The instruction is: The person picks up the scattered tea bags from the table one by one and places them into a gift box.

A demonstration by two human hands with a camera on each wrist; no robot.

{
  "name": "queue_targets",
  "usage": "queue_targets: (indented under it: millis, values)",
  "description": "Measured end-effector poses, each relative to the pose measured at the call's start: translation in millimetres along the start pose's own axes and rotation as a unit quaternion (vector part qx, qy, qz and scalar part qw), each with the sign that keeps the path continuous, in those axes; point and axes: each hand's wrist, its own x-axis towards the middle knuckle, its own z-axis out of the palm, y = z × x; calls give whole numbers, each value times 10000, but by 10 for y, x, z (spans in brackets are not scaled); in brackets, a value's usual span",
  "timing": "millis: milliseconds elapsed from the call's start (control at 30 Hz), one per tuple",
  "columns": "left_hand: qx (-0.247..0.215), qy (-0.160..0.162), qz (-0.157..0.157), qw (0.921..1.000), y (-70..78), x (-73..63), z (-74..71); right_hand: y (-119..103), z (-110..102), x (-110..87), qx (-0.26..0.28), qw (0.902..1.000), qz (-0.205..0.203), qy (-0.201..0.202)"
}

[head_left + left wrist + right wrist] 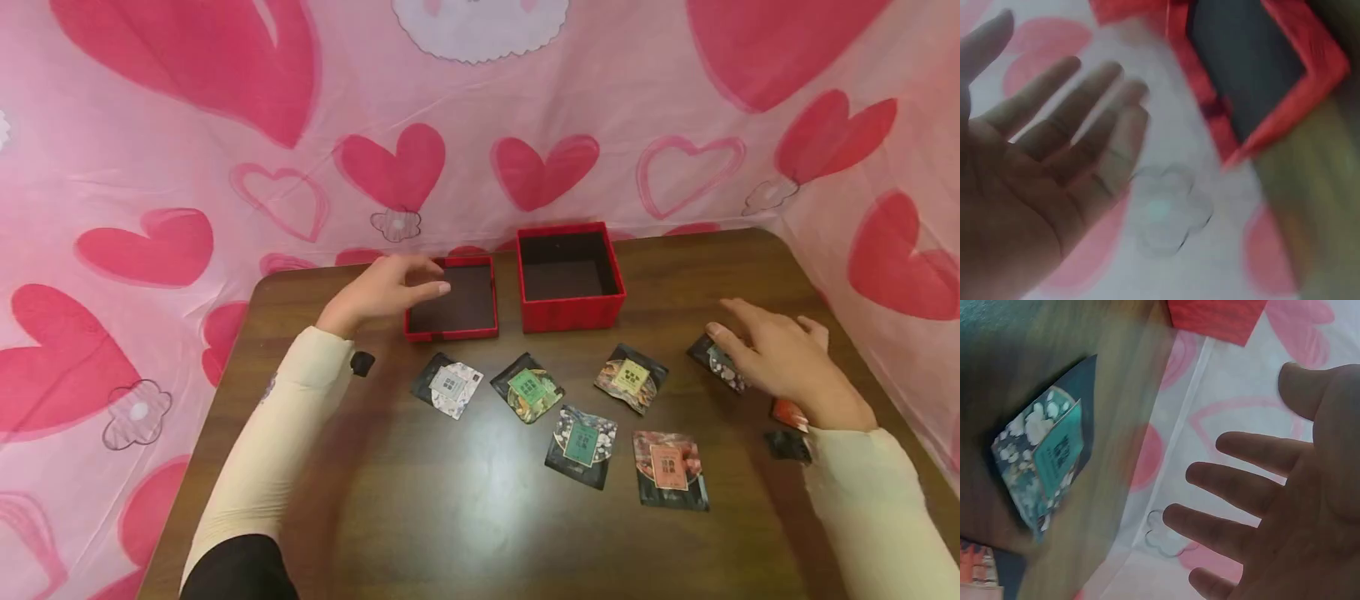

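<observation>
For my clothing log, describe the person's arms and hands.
The left hand and right hand are ungloved. The left sleeve is cream, with a small dark mark near its end and black fabric farther up the arm. The right sleeve is cream too. A small black object shows beside the left sleeve's end, a second black object beside the right's.

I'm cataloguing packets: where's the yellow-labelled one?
In the head view, the yellow-labelled packet lies right of centre, just below the deep red box.
</observation>
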Motion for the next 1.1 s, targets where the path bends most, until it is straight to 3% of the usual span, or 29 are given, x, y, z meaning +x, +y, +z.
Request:
queue_targets:
  millis: [100,200,333,500,700,1100]
  values:
    - [-1030,-312,-228,9939,-3,190,113,73,27,-52,233,9996,93,129]
    - [-2052,-663,-536,9750,-2,396,246,143,28,-78,321,9991,218,167]
    - [-2703,-950,-802,9547,37,623,407,236,42,-122,307,9987,375,178]
    - [-2944,-1033,-1071,9440,112,804,536,328,71,-184,348,9974,567,271]
    - [-3041,-1172,-1132,9386,173,930,619,477,104,-234,346,9954,766,466]
    - [-2851,-1343,-977,9440,206,1097,674,779,191,-205,482,9950,870,-61]
